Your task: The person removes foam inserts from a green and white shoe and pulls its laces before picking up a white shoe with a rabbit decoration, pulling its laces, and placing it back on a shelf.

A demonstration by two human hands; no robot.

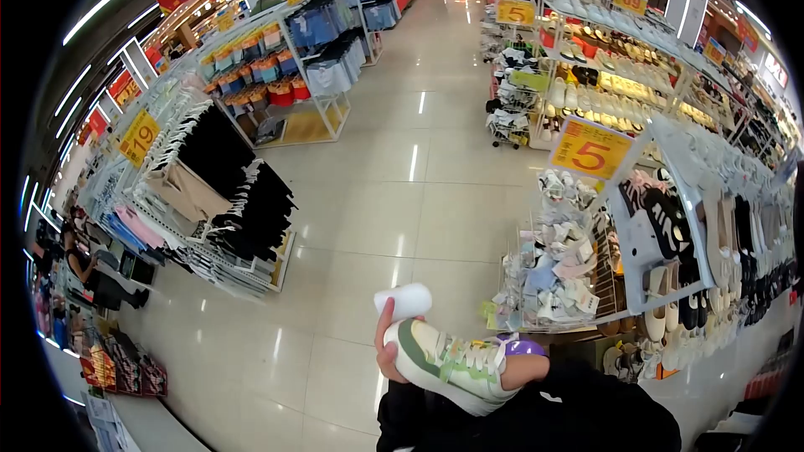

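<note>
A white and green laced sneaker [448, 360] is held low in front of the body, tilted, one end against my left hand [388, 351]. The fingers of my left hand are closed round that end, one pointing up beside a smooth white rounded object [408, 300]. That object lies just above the shoe; how it is held is unclear. My right hand [523, 371] is at the sneaker's opening, its fingers hidden by the shoe. A shiny purple item [525, 347] shows beside it; what it is cannot be made out.
Close on the right is a wire basket of packed items [557, 268], beside a shoe rack [657, 234] and a yellow price sign [590, 148]. Left stands a rack of black clothes [222, 176]. A glossy tiled aisle [414, 159] runs between. One seated person [92, 272] is at the far left.
</note>
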